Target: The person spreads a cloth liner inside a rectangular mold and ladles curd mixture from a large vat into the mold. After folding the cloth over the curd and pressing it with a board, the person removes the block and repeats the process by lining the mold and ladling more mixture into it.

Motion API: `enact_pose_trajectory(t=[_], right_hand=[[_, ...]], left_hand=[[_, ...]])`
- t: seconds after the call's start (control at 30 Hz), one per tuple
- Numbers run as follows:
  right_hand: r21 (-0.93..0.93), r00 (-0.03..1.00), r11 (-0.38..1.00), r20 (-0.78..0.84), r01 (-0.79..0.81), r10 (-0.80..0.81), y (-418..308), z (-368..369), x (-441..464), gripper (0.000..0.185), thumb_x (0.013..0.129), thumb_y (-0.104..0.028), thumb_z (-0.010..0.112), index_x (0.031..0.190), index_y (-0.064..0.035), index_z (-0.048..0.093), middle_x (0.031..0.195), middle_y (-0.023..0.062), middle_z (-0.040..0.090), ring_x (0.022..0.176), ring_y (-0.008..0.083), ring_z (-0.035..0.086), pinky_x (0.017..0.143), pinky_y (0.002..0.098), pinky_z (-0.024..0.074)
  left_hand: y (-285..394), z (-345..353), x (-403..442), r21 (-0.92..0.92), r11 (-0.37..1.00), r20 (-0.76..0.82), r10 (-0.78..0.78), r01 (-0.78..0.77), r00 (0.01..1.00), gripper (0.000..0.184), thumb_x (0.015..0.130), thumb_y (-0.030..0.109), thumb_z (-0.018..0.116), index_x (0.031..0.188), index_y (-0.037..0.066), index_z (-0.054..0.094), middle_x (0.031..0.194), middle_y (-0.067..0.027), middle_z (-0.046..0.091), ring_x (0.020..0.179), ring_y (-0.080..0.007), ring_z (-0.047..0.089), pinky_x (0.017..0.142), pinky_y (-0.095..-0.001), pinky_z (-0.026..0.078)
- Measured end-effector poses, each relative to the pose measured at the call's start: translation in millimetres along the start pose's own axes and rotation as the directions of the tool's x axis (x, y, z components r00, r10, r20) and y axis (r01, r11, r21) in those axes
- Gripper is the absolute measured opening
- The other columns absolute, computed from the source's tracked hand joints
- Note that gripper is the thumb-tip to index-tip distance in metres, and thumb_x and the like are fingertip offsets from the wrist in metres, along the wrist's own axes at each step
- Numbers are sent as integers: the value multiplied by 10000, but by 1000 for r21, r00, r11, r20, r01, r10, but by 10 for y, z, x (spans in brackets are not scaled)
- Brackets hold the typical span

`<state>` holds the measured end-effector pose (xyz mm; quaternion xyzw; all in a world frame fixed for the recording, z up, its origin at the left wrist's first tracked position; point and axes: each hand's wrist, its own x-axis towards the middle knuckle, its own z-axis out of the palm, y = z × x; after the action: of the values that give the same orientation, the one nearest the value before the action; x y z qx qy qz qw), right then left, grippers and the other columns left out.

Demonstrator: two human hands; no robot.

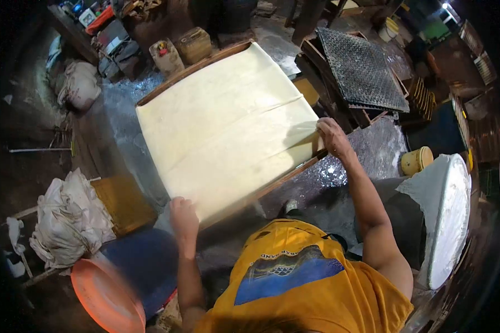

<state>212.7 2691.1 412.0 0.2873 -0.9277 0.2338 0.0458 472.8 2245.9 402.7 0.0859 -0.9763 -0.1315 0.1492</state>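
A large cream-coloured cloth point(222, 122) lies spread over a shallow wooden frame point(272, 188), with creases running across its right half. At the cloth's right corner, my right hand point(334, 139) has its fingers closed on the edge, and the fabric bunches slightly there. My left hand point(184, 219) is at the near left corner, fingers curled down over the cloth's edge; the fingertips are partly hidden. What lies beneath the cloth is covered.
Stacked wooden frames with a dark mesh panel point(364, 69) stand at the back right. An orange-rimmed tub point(108, 297) and a heap of whitish cloths point(72, 219) are at left. To the right are a yellow bucket point(416, 161) and a large white-topped drum point(450, 222). The floor point(316, 186) looks wet.
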Motion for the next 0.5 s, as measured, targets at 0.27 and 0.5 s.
enact_pose_trajectory(t=[0.27,0.5], right_hand=[[30,976,976,7,-217,217,239,-130,-566,136,895,-128,516,960,-14,549,936,190,542,915,377,549,779,431,462],[71,926,971,-292,-230,241,550,-287,-255,291,773,-53,614,1059,-37,563,1058,152,549,1009,339,535,862,409,454]], left_hand=[[129,-355,-177,235,943,296,-300,235,907,102,818,110,593,813,12,621,836,-159,622,797,-376,595,707,-437,472],[747,-534,306,115,900,92,-431,421,898,165,796,84,644,926,-18,646,868,-177,659,773,-326,638,677,-396,496]])
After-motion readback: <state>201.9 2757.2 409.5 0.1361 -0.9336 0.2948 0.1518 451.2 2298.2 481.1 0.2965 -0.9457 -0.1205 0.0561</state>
